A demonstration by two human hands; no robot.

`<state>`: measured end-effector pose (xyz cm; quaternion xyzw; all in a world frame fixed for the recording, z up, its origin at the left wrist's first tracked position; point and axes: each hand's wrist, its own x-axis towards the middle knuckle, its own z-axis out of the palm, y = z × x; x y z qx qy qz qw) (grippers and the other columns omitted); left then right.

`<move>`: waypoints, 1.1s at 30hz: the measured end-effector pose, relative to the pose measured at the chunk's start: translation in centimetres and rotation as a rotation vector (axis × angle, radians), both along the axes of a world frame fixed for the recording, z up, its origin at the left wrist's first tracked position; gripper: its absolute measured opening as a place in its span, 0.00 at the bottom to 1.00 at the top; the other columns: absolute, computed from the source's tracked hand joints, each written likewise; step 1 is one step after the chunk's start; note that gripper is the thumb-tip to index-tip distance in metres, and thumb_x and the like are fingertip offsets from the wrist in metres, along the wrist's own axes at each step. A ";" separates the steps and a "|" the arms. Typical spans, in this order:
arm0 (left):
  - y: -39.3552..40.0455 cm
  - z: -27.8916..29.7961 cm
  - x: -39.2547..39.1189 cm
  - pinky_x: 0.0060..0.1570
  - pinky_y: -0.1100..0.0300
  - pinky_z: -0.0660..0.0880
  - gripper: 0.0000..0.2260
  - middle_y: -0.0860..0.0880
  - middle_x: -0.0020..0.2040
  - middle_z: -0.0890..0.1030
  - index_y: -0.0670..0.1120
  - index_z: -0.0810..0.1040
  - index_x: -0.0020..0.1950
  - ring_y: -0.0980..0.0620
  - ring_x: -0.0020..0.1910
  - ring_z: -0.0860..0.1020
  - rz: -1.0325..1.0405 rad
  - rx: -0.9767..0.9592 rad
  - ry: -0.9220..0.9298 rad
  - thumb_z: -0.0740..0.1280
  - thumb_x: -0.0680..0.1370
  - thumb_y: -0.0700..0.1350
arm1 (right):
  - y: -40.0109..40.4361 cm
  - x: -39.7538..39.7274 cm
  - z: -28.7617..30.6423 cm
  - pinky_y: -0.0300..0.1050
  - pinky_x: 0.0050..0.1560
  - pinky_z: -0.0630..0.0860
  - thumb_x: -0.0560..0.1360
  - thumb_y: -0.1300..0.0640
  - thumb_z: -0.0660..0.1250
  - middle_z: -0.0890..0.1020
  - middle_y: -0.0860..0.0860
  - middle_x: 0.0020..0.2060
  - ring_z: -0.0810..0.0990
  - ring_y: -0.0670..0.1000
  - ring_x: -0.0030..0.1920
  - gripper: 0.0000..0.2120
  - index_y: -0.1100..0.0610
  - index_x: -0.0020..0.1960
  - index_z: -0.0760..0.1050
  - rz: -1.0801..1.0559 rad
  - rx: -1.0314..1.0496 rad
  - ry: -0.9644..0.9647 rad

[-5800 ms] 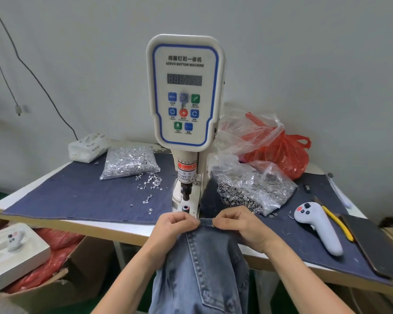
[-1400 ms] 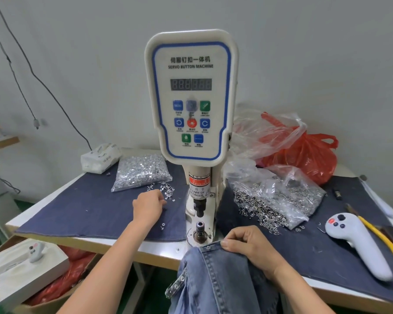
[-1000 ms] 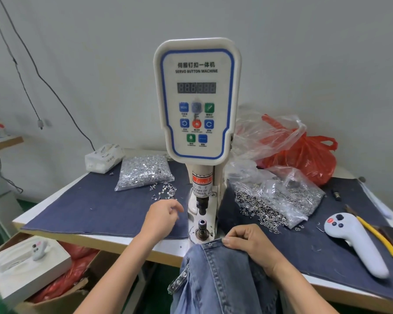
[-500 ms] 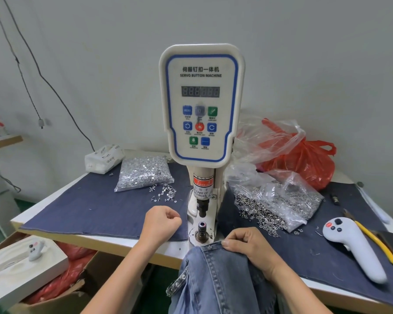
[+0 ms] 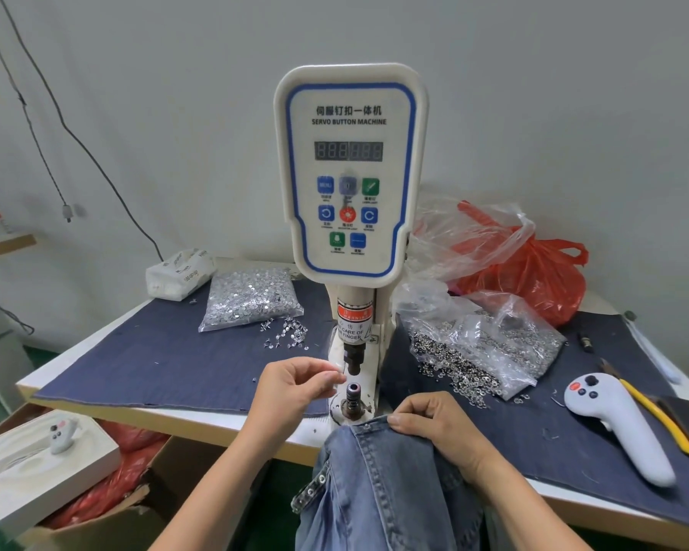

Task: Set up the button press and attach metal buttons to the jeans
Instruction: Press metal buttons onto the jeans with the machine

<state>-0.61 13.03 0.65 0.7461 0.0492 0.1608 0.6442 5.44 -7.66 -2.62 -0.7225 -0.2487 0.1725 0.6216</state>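
A white servo button machine (image 5: 351,173) stands at the middle of the table, its upper punch (image 5: 353,357) above the lower die post (image 5: 353,395). My left hand (image 5: 291,387) is just left of the die and pinches a small metal tack (image 5: 339,371) near the punch. My right hand (image 5: 434,425) grips the waistband edge of the light blue jeans (image 5: 374,491), which hang off the table's front edge right before the die. A clear bag of silver tacks (image 5: 251,298) lies at the left, with loose tacks (image 5: 287,336) beside it. An open bag of metal buttons (image 5: 478,347) lies at the right.
A dark blue cloth (image 5: 156,363) covers the table. A white handheld controller (image 5: 621,423) and a yellow-handled tool (image 5: 653,415) lie at the right. A red plastic bag (image 5: 533,272) sits behind the buttons, a tissue pack (image 5: 180,272) at the back left. A cardboard box (image 5: 108,511) stands below left.
My left hand left the loose tacks at the left and came to the die, pinching a tack. My right hand kept its hold on the waistband.
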 end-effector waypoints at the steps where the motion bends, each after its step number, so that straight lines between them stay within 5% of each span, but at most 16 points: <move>1: -0.3 -0.1 -0.1 0.40 0.68 0.76 0.03 0.46 0.39 0.85 0.44 0.85 0.40 0.56 0.38 0.82 -0.004 0.022 0.003 0.72 0.73 0.37 | 0.0 0.0 0.0 0.33 0.35 0.69 0.72 0.65 0.70 0.79 0.48 0.28 0.73 0.41 0.30 0.11 0.57 0.32 0.80 0.000 -0.001 -0.001; 8: -1.5 -0.2 0.3 0.41 0.73 0.73 0.08 0.53 0.45 0.80 0.54 0.82 0.35 0.66 0.40 0.78 0.043 0.213 -0.028 0.74 0.71 0.41 | 0.0 0.0 0.0 0.32 0.35 0.69 0.72 0.66 0.70 0.80 0.48 0.28 0.74 0.41 0.30 0.11 0.57 0.32 0.80 -0.001 0.003 -0.001; 15: -1.9 0.0 0.4 0.41 0.60 0.76 0.10 0.52 0.46 0.79 0.56 0.81 0.32 0.55 0.43 0.78 0.074 0.249 0.006 0.75 0.70 0.43 | 0.0 0.1 -0.1 0.32 0.35 0.69 0.72 0.66 0.70 0.80 0.47 0.28 0.74 0.40 0.31 0.13 0.54 0.31 0.80 0.001 0.004 -0.009; 33: -1.9 -0.1 0.1 0.43 0.62 0.76 0.09 0.52 0.45 0.80 0.54 0.83 0.38 0.55 0.46 0.78 0.102 0.279 -0.051 0.73 0.73 0.39 | -0.1 0.0 0.0 0.32 0.36 0.70 0.72 0.65 0.70 0.80 0.47 0.29 0.75 0.40 0.31 0.12 0.54 0.31 0.81 0.003 0.007 -0.008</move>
